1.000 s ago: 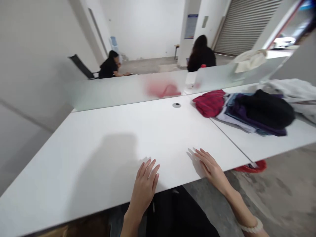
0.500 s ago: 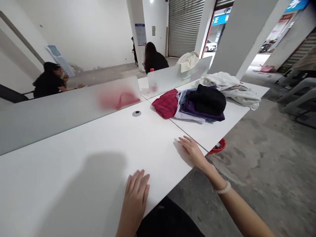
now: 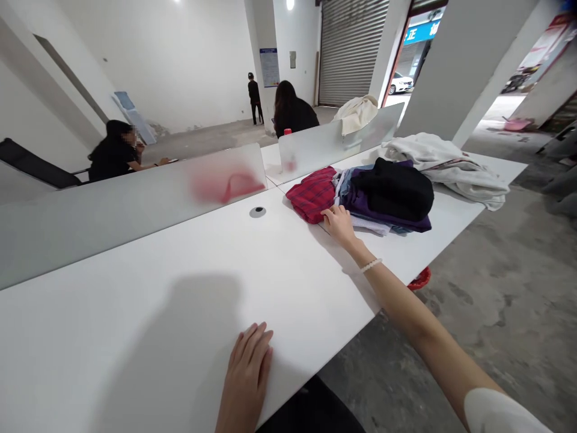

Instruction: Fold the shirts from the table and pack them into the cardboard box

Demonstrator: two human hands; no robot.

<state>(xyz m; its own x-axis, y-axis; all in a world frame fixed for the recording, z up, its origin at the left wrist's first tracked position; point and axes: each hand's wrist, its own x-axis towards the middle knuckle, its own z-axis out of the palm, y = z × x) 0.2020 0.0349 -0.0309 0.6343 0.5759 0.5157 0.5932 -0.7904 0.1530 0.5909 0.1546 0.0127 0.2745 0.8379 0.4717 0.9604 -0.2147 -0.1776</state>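
Observation:
My left hand [image 3: 249,367] lies flat on the white desk [image 3: 189,252] near its front edge, fingers stretched out and holding nothing. My right hand [image 3: 339,224] reaches forward to a folded red plaid garment [image 3: 311,193]; its bent fingers close on the near right corner of the cloth. Right beside that hand is a stack of folded clothes, with a black garment [image 3: 396,189] on top of a purple one [image 3: 358,204]. Under them show light blue cloth and a whitish garment [image 3: 370,225].
A frosted divider [image 3: 135,204] runs along the back of the desk, with cream cloth [image 3: 357,113] over its right part. White clothing [image 3: 444,159] lies farther right. A red bin [image 3: 420,278] stands below the edge. Two people sit beyond the divider; another stands by the wall.
My right hand has moved forward from the bare desk to the red plaid garment, and its fingers have bent onto it. My left hand stays flat. The view has shifted slightly left.

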